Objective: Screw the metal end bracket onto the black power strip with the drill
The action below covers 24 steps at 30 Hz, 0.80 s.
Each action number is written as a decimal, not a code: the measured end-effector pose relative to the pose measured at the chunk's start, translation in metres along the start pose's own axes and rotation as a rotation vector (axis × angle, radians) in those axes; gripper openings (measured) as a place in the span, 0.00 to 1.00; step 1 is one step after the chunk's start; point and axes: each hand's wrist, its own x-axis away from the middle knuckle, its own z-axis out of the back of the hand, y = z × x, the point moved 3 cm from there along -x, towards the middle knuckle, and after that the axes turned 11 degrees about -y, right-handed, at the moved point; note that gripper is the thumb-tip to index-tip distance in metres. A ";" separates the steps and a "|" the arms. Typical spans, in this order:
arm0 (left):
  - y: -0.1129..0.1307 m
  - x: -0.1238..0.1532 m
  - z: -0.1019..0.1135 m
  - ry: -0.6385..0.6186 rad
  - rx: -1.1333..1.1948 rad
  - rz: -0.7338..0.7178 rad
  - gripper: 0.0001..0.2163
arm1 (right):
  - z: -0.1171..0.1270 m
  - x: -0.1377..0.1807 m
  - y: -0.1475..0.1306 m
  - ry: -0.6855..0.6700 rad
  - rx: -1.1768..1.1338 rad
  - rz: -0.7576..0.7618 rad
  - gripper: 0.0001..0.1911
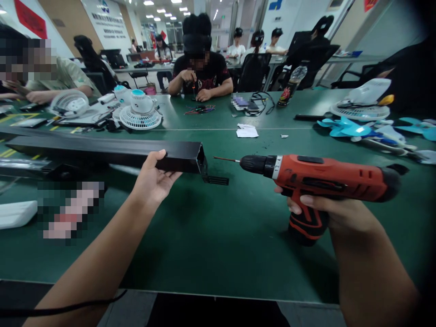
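Right now we hold a long black box tube with our left hand. Our fingers curl up around its near side, close to its open square end. The tube is smooth and shiny, with flat sides and sharp corners, and it stretches away to the left over the green table. A small black ribbed piece sits just under the tube's open end.

Our right hand is closed tight around the handle of a red and black drill. The drill looks like hard plastic with a dark rubbery grip. Its thin metal bit points at the open end of the tube, near it but not touching.

The table top is flat and looks like a soft mat. Beyond the tube, little white fans with round wire cages stand on the table. Behind the drill lie light blue fan blades, curved and smooth. A folded white paper lies past the tube's end. Farther behind it stands a clear bottle; we cannot tell what is in it.

Across the table from the tube, a person in a black shirt works with coloured wires.
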 end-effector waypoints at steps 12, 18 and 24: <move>0.012 -0.002 0.000 -0.062 -0.014 0.011 0.18 | -0.003 0.000 -0.001 0.006 -0.074 -0.049 0.18; 0.018 0.010 -0.009 -0.119 -0.017 -0.058 0.15 | -0.008 -0.001 -0.002 0.010 -0.116 -0.087 0.21; 0.016 0.015 -0.007 -0.174 -0.029 -0.112 0.12 | -0.011 -0.003 0.002 0.070 -0.196 -0.150 0.23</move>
